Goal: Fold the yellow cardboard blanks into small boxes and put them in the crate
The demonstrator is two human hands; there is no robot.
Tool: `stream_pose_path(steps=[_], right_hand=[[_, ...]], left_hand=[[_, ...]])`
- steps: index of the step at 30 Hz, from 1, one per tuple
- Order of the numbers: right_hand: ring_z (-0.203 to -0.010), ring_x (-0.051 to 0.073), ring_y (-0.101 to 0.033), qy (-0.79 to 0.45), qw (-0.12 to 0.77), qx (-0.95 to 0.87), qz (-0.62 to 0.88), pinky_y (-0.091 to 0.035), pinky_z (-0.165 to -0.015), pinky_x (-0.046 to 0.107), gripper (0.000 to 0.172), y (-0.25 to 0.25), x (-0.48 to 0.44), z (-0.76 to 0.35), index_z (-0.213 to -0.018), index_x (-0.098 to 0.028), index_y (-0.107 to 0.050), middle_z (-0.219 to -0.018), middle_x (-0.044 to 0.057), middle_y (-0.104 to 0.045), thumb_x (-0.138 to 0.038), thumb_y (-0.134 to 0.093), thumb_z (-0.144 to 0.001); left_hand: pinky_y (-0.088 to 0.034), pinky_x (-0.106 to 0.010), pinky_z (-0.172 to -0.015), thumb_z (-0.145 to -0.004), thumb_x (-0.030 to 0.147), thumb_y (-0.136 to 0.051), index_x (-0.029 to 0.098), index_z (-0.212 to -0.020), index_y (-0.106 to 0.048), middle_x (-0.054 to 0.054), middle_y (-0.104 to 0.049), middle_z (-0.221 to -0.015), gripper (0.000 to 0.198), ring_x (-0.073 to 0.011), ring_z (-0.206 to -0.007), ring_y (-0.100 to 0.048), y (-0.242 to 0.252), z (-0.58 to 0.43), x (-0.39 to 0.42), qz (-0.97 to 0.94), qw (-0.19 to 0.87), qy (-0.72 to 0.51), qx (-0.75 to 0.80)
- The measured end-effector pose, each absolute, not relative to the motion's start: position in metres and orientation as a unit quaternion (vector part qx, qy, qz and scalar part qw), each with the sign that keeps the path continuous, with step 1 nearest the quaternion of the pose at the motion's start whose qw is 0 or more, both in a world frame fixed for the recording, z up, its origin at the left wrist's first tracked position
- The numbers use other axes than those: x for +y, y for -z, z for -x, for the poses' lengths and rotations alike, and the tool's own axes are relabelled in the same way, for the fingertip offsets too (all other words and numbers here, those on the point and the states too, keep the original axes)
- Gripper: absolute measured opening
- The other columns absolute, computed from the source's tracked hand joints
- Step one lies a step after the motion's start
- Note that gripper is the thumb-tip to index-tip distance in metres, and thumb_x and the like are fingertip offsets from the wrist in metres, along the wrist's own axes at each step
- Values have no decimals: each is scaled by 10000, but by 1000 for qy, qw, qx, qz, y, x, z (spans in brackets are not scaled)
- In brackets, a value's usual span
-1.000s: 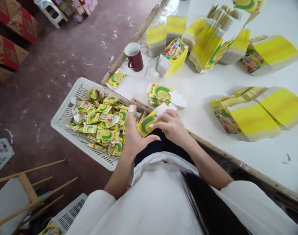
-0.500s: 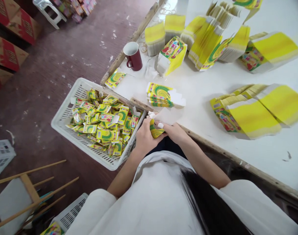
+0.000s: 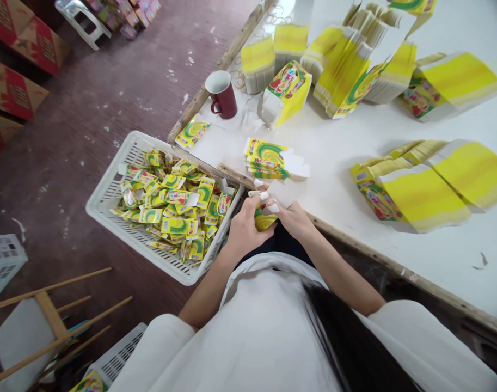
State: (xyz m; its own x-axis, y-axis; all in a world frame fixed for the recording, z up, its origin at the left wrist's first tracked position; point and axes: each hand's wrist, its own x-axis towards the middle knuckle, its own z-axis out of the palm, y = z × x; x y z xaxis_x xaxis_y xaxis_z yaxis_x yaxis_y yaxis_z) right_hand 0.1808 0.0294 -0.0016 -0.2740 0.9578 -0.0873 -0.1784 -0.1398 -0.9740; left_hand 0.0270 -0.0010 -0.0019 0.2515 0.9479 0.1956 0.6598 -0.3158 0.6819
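Close to my body, at the table's edge, my left hand (image 3: pixel 246 226) is wrapped round a small yellow-and-green carton (image 3: pixel 265 219). My right hand (image 3: pixel 291 218) pinches at the carton's upper end, its fingertips wearing white covers. Fingers hide much of the carton. Just beyond both hands lies a small pile of flat cartons (image 3: pixel 267 158) with white flaps. Left of my left hand, a white plastic basket (image 3: pixel 105 204) holds many small yellow-and-green cartons (image 3: pixel 178 224), some with raised flaps.
A maroon mug (image 3: pixel 226 98) stands near the table's wooden edge, with a single carton (image 3: pixel 193 130) beside it. Bundled carton blanks (image 3: pixel 419 188) and a larger printed box (image 3: pixel 287 92) sit on the white table (image 3: pixel 333 141). An overturned wooden stool (image 3: pixel 48 316) lies on the floor.
My right fingers have shifted over the carton's upper end, and both hands have moved slightly right. The carton now shows less of its printed side. Basket and table items stay put.
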Motion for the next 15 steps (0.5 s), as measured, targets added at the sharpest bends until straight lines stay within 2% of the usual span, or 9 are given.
stream_pose_path(steps=[2, 4, 7, 9, 11, 15], right_hand=[[-1212, 314, -680, -596, 440, -552, 382, -518, -1101, 478, 656, 0, 28, -182, -1350, -221, -653, -1263, 107, -738, -697, -619, -900], [-1352, 322, -598, -537, 422, -637, 357, -478, -1149, 481, 572, -1, 26, -182, -1408, -216, -611, -1414, 141, -660, -548, -642, -943], [-1459, 279, -502, -451, 392, -724, 345, -441, -1180, 455, 389, 0, 24, -182, -1371, -228, -642, -1549, 156, -541, -258, -546, -995], [-1407, 256, -561, -425, 386, -737, 357, -476, -1143, 435, 374, 5, 23, -181, -1264, -231, -705, -1509, 153, -578, -137, -490, -972], [-1325, 248, -629, -422, 399, -723, 374, -511, -1098, 420, 359, 13, 24, -181, -1176, -232, -736, -1431, 139, -640, -99, -511, -930], [-1301, 250, -644, -456, 434, -667, 399, -520, -1083, 425, 346, 25, 27, -183, -1196, -232, -723, -1359, 127, -678, -137, -544, -914]], left_hand=[[-575, -391, -905, -775, 302, -742, 263, -1369, -365, -86, -656, -1228, 705, -273, -1089, -703, 2, -27, 0, -721, 272, -289, 568], [-580, -398, -839, -753, 300, -737, 253, -1340, -353, -89, -658, -1166, 704, -279, -1004, -709, 7, -26, 1, -701, 280, -279, 594], [-566, -431, -896, -738, 237, -718, 238, -1299, -344, -139, -610, -1216, 675, -300, -1086, -676, 17, -28, 4, -713, 255, -285, 588], [-564, -427, -912, -736, 219, -720, 233, -1318, -305, -152, -574, -1248, 715, -285, -1109, -659, 21, -28, 4, -708, 249, -311, 583], [-564, -427, -921, -720, 234, -750, 223, -1325, -308, -146, -551, -1247, 750, -279, -1117, -642, 20, -27, 3, -694, 237, -335, 592], [-535, -452, -994, -671, 249, -800, 226, -1182, -486, -105, -566, -1191, 600, -297, -1153, -608, 8, -19, 2, -704, 186, -314, 609]])
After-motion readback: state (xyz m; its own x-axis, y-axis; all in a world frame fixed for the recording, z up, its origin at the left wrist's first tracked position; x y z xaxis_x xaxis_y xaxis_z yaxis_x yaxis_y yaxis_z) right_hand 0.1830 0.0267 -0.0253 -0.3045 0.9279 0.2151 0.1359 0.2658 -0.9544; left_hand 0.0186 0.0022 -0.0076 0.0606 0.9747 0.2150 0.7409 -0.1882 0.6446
